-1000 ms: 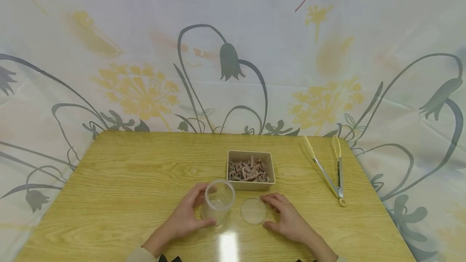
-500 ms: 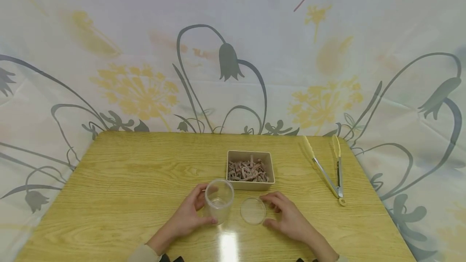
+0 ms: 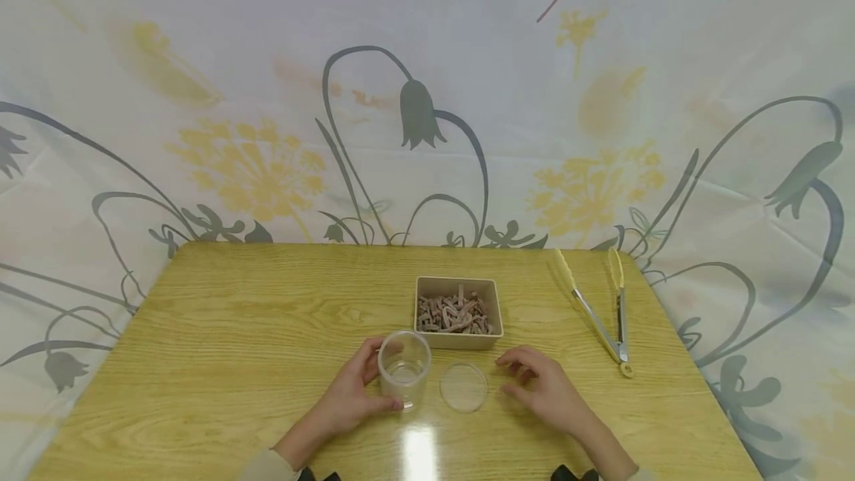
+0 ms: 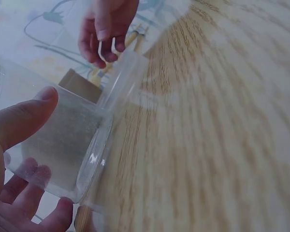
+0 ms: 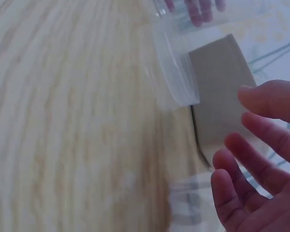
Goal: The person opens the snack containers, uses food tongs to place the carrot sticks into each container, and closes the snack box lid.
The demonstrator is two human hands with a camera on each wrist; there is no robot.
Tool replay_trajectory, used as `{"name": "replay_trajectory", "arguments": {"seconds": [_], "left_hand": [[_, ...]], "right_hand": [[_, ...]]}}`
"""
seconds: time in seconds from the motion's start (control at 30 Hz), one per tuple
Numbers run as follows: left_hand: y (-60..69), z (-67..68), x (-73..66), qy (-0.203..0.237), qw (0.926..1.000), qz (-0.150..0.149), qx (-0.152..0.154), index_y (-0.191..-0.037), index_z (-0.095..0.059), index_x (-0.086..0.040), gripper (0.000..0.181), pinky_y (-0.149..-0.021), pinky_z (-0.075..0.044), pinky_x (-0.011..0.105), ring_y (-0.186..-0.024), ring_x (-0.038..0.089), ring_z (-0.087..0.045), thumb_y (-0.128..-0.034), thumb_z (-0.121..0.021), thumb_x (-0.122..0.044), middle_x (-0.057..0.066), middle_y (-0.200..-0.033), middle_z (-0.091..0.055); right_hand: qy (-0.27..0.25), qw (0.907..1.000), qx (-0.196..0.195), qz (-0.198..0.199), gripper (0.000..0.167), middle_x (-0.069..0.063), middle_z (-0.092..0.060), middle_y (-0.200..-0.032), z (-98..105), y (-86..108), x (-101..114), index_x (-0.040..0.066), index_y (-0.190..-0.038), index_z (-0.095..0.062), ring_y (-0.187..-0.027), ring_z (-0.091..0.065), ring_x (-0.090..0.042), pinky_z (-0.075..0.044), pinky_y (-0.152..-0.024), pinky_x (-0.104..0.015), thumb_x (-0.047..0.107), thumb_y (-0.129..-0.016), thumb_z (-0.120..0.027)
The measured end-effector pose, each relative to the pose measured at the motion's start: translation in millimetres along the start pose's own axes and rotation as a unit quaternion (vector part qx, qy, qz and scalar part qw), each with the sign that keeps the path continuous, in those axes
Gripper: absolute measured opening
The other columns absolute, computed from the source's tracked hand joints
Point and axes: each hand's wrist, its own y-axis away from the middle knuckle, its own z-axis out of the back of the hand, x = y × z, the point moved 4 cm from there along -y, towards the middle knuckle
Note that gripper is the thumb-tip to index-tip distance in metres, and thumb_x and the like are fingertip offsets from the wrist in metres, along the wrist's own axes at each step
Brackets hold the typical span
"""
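In the head view, a clear plastic jar (image 3: 404,366) stands upright on the table with its top uncovered. My left hand (image 3: 354,388) grips the jar from its left side, thumb at the front and fingers round the back; the left wrist view shows the thumb (image 4: 26,116) against the clear wall. Just right of the jar, a round clear lid (image 3: 464,387) lies flat on the table. My right hand (image 3: 544,388) is to the right of the lid, apart from it, fingers loosely bent and holding nothing. The right wrist view shows the lid (image 5: 176,72) beyond those fingers.
Behind the jar and lid stands a beige rectangular box (image 3: 461,341) holding brownish-grey strips (image 3: 454,315). Spread-apart tongs (image 3: 624,318) with pale yellow tips lie at the right of the wooden table (image 3: 254,332). A flower-printed cloth (image 3: 427,169) hangs behind.
My right hand has drawn away from the lid to the right; its fingers were at the lid's edge before. The left hand and jar have barely shifted.
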Motion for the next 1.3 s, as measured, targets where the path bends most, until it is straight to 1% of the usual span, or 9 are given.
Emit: {"name": "replay_trajectory", "arguments": {"seconds": [0.2,0.5,0.57,0.7,0.87,1.0,1.1,1.17,1.3], "left_hand": [[0.0,0.1,1.0,-0.004,1.0000,0.003,0.000,-0.141,-0.036,0.005,0.085,-0.110,-0.031,0.055,-0.132,0.045,-0.045,-0.0715,-0.085,0.000,0.028,-0.144,-0.045],[0.1,-0.2,0.4,-0.006,1.0000,-0.003,0.001,-0.142,-0.036,0.006,0.086,-0.110,-0.032,0.053,-0.132,0.044,-0.044,-0.0721,-0.086,-0.001,0.029,-0.146,-0.043],[0.2,-0.4,-0.3,-0.009,0.9999,-0.005,-0.002,-0.143,-0.035,0.006,0.088,-0.110,-0.030,0.054,-0.133,0.044,-0.044,-0.0716,-0.086,-0.001,0.028,-0.146,-0.043],[1.4,-0.2,-2.3,-0.041,0.9989,-0.010,-0.019,-0.144,-0.036,0.004,0.092,-0.110,-0.029,0.059,-0.133,0.044,-0.044,-0.0694,-0.089,-0.007,0.026,-0.145,-0.046],[2.8,0.6,-9.1,-0.080,0.9951,-0.029,-0.052,-0.146,-0.040,-0.008,0.095,-0.109,-0.031,0.061,-0.133,0.041,-0.045,-0.0660,-0.092,-0.014,0.018,-0.145,-0.049],[2.1,2.8,-19.1,-0.091,0.9898,-0.077,-0.078,-0.143,-0.046,-0.013,0.091,-0.107,-0.036,0.060,-0.131,0.033,-0.047,-0.0647,-0.092,-0.009,0.008,-0.143,-0.052],[2.5,4.8,-25.8,-0.110,0.9837,-0.107,-0.094,-0.141,-0.050,-0.014,0.086,-0.106,-0.040,0.056,-0.130,0.025,-0.048,-0.0652,-0.092,-0.007,0.003,-0.141,-0.055],[2.8,5.4,-29.0,-0.118,0.9811,-0.115,-0.100,-0.140,-0.052,-0.015,0.085,-0.105,-0.041,0.055,-0.128,0.022,-0.049,-0.0653,-0.092,-0.005,0.002,-0.139,-0.056],[3.1,5.4,-32.7,-0.126,0.9783,-0.128,-0.103,-0.139,-0.053,-0.013,0.082,-0.102,-0.043,0.057,-0.123,0.025,-0.053,-0.0672,-0.091,-0.006,0.003,-0.137,-0.057]], "right_hand": [[-0.018,0.9989,-0.025,-0.034,0.023,-0.010,-0.070,-0.101,24.1,2.1,-6.1,0.003,-0.112,-0.068,-0.087,-0.063,-0.011,-0.055,-0.070,-0.028,0.003,-0.089,-0.073],[0.006,0.9916,-0.119,-0.050,0.024,-0.011,-0.067,-0.105,74.9,3.4,-17.9,0.000,-0.114,-0.067,-0.090,-0.061,-0.005,-0.052,-0.073,-0.021,-0.004,-0.090,-0.069],[0.022,0.9881,-0.138,-0.066,0.024,-0.008,-0.067,-0.106,83.8,4.0,-21.5,0.001,-0.114,-0.068,-0.090,-0.060,-0.003,-0.051,-0.074,-0.018,-0.002,-0.091,-0.069],[0.047,0.9804,-0.167,-0.094,0.024,-0.014,-0.066,-0.110,97.2,5.2,-27.1,-0.001,-0.115,-0.067,-0.091,-0.057,0.001,-0.049,-0.075,-0.014,0.000,-0.091,-0.070],[0.078,0.9677,-0.199,-0.134,0.026,-0.022,-0.063,-0.112,110.0,8.0,-35.0,-0.003,-0.118,-0.066,-0.088,-0.056,0.005,-0.048,-0.071,-0.010,0.002,-0.092,-0.069],[0.101,0.9495,-0.238,-0.178,0.028,-0.024,-0.062,-0.116,118.5,10.8,-41.0,-0.003,-0.120,-0.065,-0.092,-0.059,-0.012,-0.045,-0.071,-0.009,0.003,-0.093,-0.068],[0.121,0.9298,-0.271,-0.218,0.033,-0.024,-0.060,-0.123,123.5,13.5,-45.8,-0.003,-0.124,-0.064,-0.105,-0.055,-0.030,-0.043,-0.081,-0.018,0.006,-0.093,-0.067],[0.120,0.9193,-0.290,-0.238,0.037,-0.025,-0.057,-0.128,125.9,15.6,-49.3,-0.003,-0.127,-0.061,-0.113,-0.051,-0.037,-0.043,-0.089,-0.032,0.007,-0.092,-0.067],[0.118,0.9100,-0.300,-0.261,0.050,-0.031,-0.047,-0.134,129.1,18.4,-57.5,-0.005,-0.135,-0.053,-0.123,-0.039,-0.048,-0.035,-0.095,-0.058,0.009,-0.090,-0.071]]}}
